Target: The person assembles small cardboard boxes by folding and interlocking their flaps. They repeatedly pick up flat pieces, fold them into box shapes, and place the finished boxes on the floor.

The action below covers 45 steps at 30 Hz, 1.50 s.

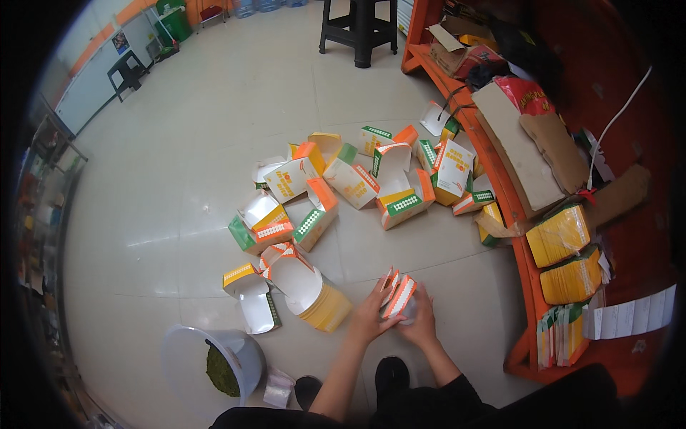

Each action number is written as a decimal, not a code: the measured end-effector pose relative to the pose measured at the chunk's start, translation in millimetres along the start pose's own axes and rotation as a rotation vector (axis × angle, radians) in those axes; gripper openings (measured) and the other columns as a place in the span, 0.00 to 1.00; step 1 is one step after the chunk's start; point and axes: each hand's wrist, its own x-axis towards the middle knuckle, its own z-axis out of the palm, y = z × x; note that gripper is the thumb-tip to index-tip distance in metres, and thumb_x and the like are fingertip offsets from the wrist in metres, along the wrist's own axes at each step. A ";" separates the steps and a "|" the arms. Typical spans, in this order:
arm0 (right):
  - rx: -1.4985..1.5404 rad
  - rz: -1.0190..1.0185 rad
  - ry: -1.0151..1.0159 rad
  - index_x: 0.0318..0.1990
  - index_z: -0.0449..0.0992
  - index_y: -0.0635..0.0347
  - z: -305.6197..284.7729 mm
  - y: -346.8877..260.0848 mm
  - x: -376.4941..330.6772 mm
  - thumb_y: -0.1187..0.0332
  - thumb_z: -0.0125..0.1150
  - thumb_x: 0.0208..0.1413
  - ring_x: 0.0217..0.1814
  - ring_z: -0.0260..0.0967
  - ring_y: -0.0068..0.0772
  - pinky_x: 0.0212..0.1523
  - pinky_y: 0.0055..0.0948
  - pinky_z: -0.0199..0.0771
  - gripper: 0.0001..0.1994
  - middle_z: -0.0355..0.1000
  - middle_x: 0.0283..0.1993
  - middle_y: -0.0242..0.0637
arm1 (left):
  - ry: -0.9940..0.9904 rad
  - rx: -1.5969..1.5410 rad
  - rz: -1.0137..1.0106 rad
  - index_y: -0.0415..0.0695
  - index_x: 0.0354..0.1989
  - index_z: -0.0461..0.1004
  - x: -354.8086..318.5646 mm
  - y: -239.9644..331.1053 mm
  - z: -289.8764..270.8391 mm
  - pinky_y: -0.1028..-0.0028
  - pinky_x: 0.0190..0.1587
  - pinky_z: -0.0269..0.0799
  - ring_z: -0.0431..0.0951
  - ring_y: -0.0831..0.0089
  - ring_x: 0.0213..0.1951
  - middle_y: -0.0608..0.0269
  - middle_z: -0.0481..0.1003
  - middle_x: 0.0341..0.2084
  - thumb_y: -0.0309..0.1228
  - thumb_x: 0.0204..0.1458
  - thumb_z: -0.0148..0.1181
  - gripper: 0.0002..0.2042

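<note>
Fingers [377, 300] of left hand [370, 314] spread along one side of small paper carton [397, 296], orange and white, half folded; fingers of right hand [420, 322] curled under and behind same carton, pressing it from other side. Carton held between both hands just above tiled floor [179, 143], close in front of dark shoes [391, 375]. Just left of hands, flat stack of yellow cartons [325, 306] with one white opened carton [294, 277] lying on top. Farther out on floor, loose heap of folded cartons [357, 182], orange, green, yellow and white, tipped at all angles, some touching, some apart. Low at left, white plastic basin [239, 354] holding patch of green matter [220, 372], with small clear bag [277, 390] beside it. Along right side, orange low shelf [500, 186] bearing brown cardboard sheets [514, 143], bundled yellow flat cartons [561, 236] and second bundle [572, 280] below, then upright green and white packs [561, 332]. At top, black plastic stool [359, 28] standing well apart from everything else. Seen only from head camera.
</note>
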 end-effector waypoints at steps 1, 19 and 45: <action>0.229 0.147 0.068 0.72 0.45 0.59 -5.9 -3.8 -2.1 0.60 0.73 0.44 0.75 0.50 0.53 0.70 0.49 0.55 0.51 0.50 0.73 0.50 | 0.012 0.018 -0.004 0.44 0.64 0.65 -1.3 -0.8 2.0 0.61 0.60 0.68 0.64 0.50 0.65 0.48 0.61 0.66 0.36 0.40 0.76 0.39; 0.047 -0.144 0.495 0.44 0.77 0.61 -20.1 -13.8 231.2 0.65 0.62 0.52 0.43 0.75 0.36 0.50 0.42 0.73 0.14 0.75 0.47 0.43 | 0.282 0.549 0.052 0.44 0.47 0.77 18.1 -6.5 -10.6 0.71 0.35 0.80 0.84 0.66 0.40 0.58 0.79 0.47 0.18 0.46 0.62 0.17; 1.269 0.087 0.195 0.51 0.68 0.59 -120.1 -24.7 89.8 0.67 0.52 0.65 0.59 0.70 0.31 0.58 0.35 0.69 0.10 0.73 0.52 0.42 | 0.345 0.323 -0.226 0.45 0.49 0.77 18.9 -4.1 -27.5 0.68 0.37 0.77 0.82 0.56 0.38 0.52 0.79 0.41 0.22 0.49 0.62 0.17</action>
